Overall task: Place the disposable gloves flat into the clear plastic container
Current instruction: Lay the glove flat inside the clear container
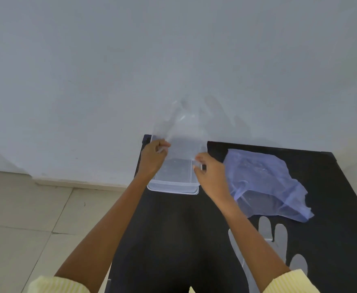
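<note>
A clear plastic container (173, 188) sits on the black table (173, 240) near its far left corner. Above it I hold a thin, see-through disposable glove (186, 127) stretched between both hands, its fingers pointing away toward the wall. My left hand (153, 157) pinches the glove's cuff at the left, and my right hand (210, 176) pinches it at the right. A second clear glove (277, 233) lies flat on the table under my right forearm, partly hidden by it.
A crumpled blue plastic bag (264, 182) lies on the table to the right of the container. A pale wall (131, 70) stands just behind the table. Tiled floor (25, 218) shows to the left.
</note>
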